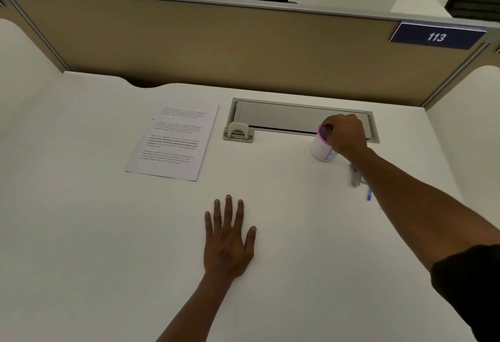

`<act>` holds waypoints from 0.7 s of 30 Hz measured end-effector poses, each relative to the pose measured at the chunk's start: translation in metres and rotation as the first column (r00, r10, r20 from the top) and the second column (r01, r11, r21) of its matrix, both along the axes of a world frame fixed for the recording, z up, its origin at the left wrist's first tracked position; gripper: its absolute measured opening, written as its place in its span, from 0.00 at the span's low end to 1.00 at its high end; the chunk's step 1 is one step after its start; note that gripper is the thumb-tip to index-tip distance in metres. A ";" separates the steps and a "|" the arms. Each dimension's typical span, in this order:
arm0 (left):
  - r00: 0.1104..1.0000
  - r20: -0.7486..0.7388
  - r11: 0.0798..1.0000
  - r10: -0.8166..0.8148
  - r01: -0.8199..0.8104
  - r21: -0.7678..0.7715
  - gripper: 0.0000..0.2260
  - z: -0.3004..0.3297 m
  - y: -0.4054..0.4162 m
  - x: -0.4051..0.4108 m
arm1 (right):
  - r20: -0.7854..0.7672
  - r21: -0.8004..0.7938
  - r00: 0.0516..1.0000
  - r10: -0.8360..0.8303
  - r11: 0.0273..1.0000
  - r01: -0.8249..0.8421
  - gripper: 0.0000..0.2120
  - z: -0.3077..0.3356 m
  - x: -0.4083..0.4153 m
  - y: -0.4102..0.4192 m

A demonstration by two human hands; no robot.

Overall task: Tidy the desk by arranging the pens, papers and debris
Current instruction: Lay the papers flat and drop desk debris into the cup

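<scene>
Reaching across the tabletop [108,233], the right hand [345,136] sat over the rim of a white cup [320,151] with a pink lip; its grip was curled at the cup's mouth, though whether the fingers pinched the rim or something being dropped inside could not be told, since the back of the hand hid them. The left hand [230,236] lay flat, fingers straight and spread, pressed on bare tabletop well nearer the person than the cup, holding nothing.

Just behind the right wrist, toward the person, lay a blue pen [369,194] and a small blurred clear object [355,176], both partly covered by the forearm; these looked like the loose pieces yet to be gathered. Far to the left of the grip, a printed sheet of paper [173,141] rested slightly askew; between it and the cup sat a small hole punch [238,132] against the metal cable tray [286,117] that ran behind the cup.

The step in hand seemed to be using the cup as a pen holder; to do it well, the cup should stay upright and steady on the tabletop, any item should go in end-first rather than across the rim, and the forearm should lift clear before drawing back, lest it sweep the pen off the edge.
</scene>
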State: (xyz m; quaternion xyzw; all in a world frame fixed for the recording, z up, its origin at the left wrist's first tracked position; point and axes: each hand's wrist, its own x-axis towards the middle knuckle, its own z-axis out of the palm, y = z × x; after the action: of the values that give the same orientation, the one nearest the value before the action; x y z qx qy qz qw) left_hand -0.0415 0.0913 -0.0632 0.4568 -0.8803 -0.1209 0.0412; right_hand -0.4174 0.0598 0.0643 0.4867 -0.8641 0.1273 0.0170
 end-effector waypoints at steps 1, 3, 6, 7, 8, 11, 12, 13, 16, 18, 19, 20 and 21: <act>1.000 -0.002 1.000 -0.001 0.001 0.001 0.32 0.001 0.000 0.000 | 0.009 -0.012 1.000 -0.012 1.000 0.012 0.09 0.001 0.002 0.001; 1.000 -0.001 1.000 -0.002 0.002 -0.002 0.32 0.002 0.001 0.001 | 0.037 -0.054 0.998 -0.043 0.998 0.045 0.10 0.005 0.005 0.004; 1.000 0.003 1.000 -0.006 0.006 0.004 0.31 0.002 0.001 0.001 | 0.043 -0.122 0.996 -0.080 0.989 0.085 0.08 0.011 0.008 0.009; 1.000 0.009 1.000 -0.010 0.010 0.006 0.32 0.002 0.001 0.002 | 0.034 -0.125 0.996 -0.085 0.988 0.088 0.07 0.013 0.010 0.011; 1.000 0.013 1.000 -0.013 0.013 0.006 0.32 0.002 0.001 0.002 | 0.034 -0.129 0.996 -0.083 0.988 0.087 0.07 0.014 0.010 0.013; 1.000 0.023 1.000 -0.021 0.021 0.005 0.32 0.002 0.000 0.003 | 0.066 -0.141 0.995 -0.070 0.987 0.079 0.08 0.019 0.013 0.020; 0.999 0.025 1.000 -0.023 0.023 0.004 0.32 0.001 0.000 0.003 | 0.073 -0.157 0.995 -0.068 0.984 0.079 0.09 0.019 0.012 0.022; 0.999 0.026 1.000 -0.027 0.027 0.006 0.32 0.002 0.000 0.003 | 0.084 -0.174 0.993 -0.077 0.981 0.091 0.09 0.022 0.013 0.025; 0.999 0.019 0.999 -0.033 0.032 0.017 0.32 0.003 -0.001 0.004 | 0.064 -0.210 0.991 -0.120 0.969 0.131 0.07 0.025 0.014 0.028; 0.998 0.040 0.999 -0.043 0.042 0.029 0.32 0.003 -0.003 0.004 | 0.032 -0.214 0.992 -0.119 0.969 0.124 0.07 0.027 0.015 0.029; 0.998 0.051 0.998 -0.044 0.042 0.041 0.32 0.003 -0.004 0.004 | 0.021 -0.204 0.993 -0.112 0.972 0.114 0.07 0.029 0.018 0.031; 0.998 0.051 0.998 -0.048 0.046 0.046 0.32 0.002 -0.005 0.005 | 0.009 -0.198 0.995 -0.096 0.975 0.096 0.08 0.028 0.020 0.031; 0.997 0.056 0.997 -0.047 0.043 0.057 0.32 0.003 -0.006 0.005 | 0.008 -0.189 0.996 -0.088 0.978 0.087 0.08 0.031 0.023 0.032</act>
State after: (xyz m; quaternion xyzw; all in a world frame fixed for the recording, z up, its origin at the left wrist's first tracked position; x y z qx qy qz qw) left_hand -0.0363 0.0856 -0.0605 0.4412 -0.8875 -0.1330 0.0005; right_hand -0.3944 0.0920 0.0955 0.4444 -0.8687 0.2077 0.0690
